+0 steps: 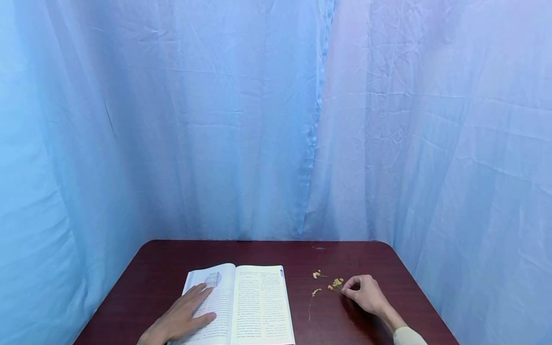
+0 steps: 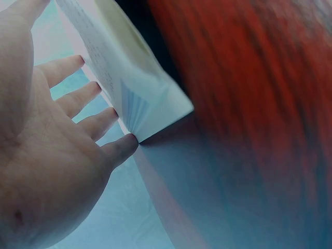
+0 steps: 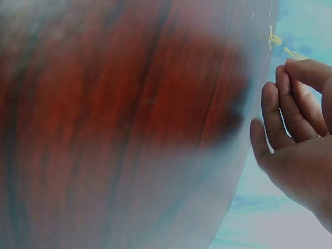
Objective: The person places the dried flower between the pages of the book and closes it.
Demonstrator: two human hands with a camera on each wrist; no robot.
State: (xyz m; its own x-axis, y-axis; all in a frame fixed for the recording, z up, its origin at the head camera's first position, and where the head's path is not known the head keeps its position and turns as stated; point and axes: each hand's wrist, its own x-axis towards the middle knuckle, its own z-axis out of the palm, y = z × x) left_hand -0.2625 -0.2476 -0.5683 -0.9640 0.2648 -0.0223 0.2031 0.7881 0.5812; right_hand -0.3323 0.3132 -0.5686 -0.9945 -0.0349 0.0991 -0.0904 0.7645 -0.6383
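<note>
An open book with printed pages lies at the left of the table in the head view. My left hand rests on its left page, fingers extended and thumb spread. In the left wrist view, the fingertips of that hand lie along the edge of the book. Right of the book, my right hand pinches the stem end of a small yellow dried flower sprig between thumb and index finger. Its blossoms show past the fingertips in the right wrist view.
Two more yellow flower sprigs lie between the book and my right hand: a short one farther back and a long-stemmed one nearer. Blue curtains hang behind and beside the dark red wooden table.
</note>
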